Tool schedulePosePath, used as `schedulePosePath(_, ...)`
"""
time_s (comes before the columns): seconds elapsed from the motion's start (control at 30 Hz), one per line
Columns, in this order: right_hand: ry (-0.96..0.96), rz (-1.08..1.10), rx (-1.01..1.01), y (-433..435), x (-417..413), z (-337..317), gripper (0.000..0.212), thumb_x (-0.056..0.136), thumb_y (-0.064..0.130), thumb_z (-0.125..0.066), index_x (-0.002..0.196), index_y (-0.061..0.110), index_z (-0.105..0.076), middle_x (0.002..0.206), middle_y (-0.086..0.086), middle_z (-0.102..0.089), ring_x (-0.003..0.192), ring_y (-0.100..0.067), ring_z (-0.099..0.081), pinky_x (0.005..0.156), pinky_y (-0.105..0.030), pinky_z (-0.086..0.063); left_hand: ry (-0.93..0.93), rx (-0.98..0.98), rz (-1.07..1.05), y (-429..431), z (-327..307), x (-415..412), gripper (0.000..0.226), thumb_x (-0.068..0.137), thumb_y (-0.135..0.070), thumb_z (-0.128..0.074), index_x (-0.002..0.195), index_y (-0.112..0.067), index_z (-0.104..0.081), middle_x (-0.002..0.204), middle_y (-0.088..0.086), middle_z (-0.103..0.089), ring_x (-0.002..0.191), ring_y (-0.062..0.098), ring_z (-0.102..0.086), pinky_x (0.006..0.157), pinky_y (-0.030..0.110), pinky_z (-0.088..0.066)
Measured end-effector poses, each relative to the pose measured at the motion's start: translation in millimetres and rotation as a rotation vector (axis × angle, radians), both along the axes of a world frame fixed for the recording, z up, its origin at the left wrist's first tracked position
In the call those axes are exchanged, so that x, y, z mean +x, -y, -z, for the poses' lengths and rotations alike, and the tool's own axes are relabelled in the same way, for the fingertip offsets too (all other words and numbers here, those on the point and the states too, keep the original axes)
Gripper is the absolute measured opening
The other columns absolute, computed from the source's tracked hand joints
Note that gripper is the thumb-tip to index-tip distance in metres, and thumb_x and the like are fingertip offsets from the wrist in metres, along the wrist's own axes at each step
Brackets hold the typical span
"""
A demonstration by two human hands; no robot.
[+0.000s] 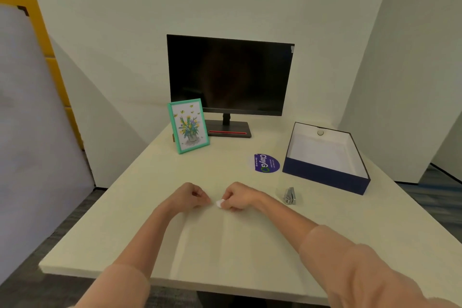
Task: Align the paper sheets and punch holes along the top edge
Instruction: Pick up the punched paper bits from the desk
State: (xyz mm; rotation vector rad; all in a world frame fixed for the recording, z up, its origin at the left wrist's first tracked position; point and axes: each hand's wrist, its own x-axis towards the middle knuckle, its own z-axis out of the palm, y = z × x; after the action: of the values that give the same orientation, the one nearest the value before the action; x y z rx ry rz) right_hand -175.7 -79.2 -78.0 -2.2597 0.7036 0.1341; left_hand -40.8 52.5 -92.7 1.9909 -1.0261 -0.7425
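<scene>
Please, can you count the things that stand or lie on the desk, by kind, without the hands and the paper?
Monitor: 1
Picture frame: 1
Open box: 1
Round sticker: 1
Small metal tool, probably the hole punch: 1
Total: 5

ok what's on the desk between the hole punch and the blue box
Nothing: in the head view, only bare desk separates the hole punch from the blue box.
</scene>
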Motion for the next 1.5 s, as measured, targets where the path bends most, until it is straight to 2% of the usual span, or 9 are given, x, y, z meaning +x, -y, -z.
schedulePosePath(0.1,0.055,0.076,0.131,7,-7,-6,0.021,0.089,0.025,-0.065,0.072,0.018,-0.057,0.065,-0.001,-0.055,0.057,-0.009,-0.051,0.050,-0.015,-0.043,-0.091,-0.047,-0.051,-4,-2,-1,0.017,0.082,-0.002,-0.069,0.069,-0.012,-0.067,0.066,-0.001,-0.064,0.059,0.008,-0.058,0.057,0.013,-0.048)
schedulePosePath(0.2,0.131,0.130,0.271,12,-12,-4,0.018,0.090,0.014,-0.063,0.074,0.012,-0.055,0.068,-0.007,-0.055,0.059,-0.012,-0.051,0.052,-0.017,-0.044,-0.134,-0.086,-0.118,-6,0,0,0.016,0.082,0.001,-0.069,0.069,-0.007,-0.064,0.061,0.003,-0.065,0.047,0.002,-0.061,0.051,0.012,-0.049)
schedulePosePath(0.4,0.260,0.261,0.391,18,-17,1,0.011,0.084,0.000,-0.067,0.078,0.003,-0.058,0.069,-0.012,-0.062,0.050,-0.010,-0.061,0.051,-0.020,-0.054,-0.102,-0.069,-0.166,-9,1,5,0.015,0.077,-0.001,-0.072,0.067,-0.009,-0.065,0.056,0.003,-0.069,0.056,0.015,-0.062,0.064,0.024,-0.054)
schedulePosePath(0.63,0.284,0.311,0.331,16,-13,3,0.019,0.077,-0.004,-0.071,0.087,0.003,-0.057,0.069,-0.014,-0.062,0.051,-0.019,-0.059,0.053,-0.028,-0.053,-0.046,-0.055,-0.212,-17,-8,15,0.014,0.075,0.001,-0.072,0.076,-0.011,-0.066,0.055,0.003,-0.068,0.048,0.012,-0.062,0.059,0.021,-0.055)
schedulePosePath(0.87,0.194,0.217,0.168,6,-9,0,0.015,0.081,-0.001,-0.065,0.095,0.004,-0.063,0.061,-0.009,-0.059,0.055,-0.016,-0.057,0.057,-0.023,-0.053,0.129,0.043,-0.021,-6,-19,-2,0.017,0.071,0.000,-0.069,0.070,-0.017,-0.068,0.058,0.002,-0.065,0.049,0.011,-0.057,0.061,0.019,-0.051)
schedulePosePath(1.07,0.176,0.207,0.175,7,-10,-1,0.018,0.081,-0.002,-0.064,0.096,0.007,-0.061,0.065,-0.010,-0.061,0.058,-0.017,-0.059,0.060,-0.024,-0.052,0.183,0.095,0.109,9,-14,-26,0.020,0.070,-0.005,-0.075,0.064,-0.021,-0.066,0.056,-0.004,-0.063,0.044,0.004,-0.054,0.060,0.018,-0.051)
schedulePosePath(1.2,0.175,0.210,0.187,10,-12,-1,0.018,0.081,-0.003,-0.064,0.094,0.009,-0.059,0.066,-0.011,-0.061,0.058,-0.019,-0.059,0.060,-0.026,-0.051,0.281,0.160,0.157,16,-19,-30,0.017,0.070,-0.007,-0.074,0.063,-0.021,-0.066,0.057,-0.005,-0.063,0.046,0.004,-0.054,0.066,0.023,-0.053)
schedulePosePath(1.4,0.183,0.207,0.183,11,-12,3,0.016,0.080,-0.002,-0.065,0.084,0.012,-0.059,0.065,-0.010,-0.061,0.059,-0.018,-0.060,0.065,-0.029,-0.052,0.436,0.210,0.190,23,-25,-39,0.011,0.070,-0.008,-0.069,0.071,-0.019,-0.070,0.055,-0.010,-0.058,0.051,0.006,-0.054,0.060,0.019,-0.047)
schedulePosePath(1.5,0.184,0.202,0.187,10,-12,4,0.015,0.081,0.000,-0.066,0.084,0.012,-0.059,0.065,-0.009,-0.061,0.059,-0.017,-0.060,0.060,-0.024,-0.052,0.507,0.229,0.209,25,-25,-41,0.012,0.069,-0.007,-0.065,0.075,-0.014,-0.073,0.054,-0.012,-0.056,0.056,0.010,-0.056,0.062,0.019,-0.046)
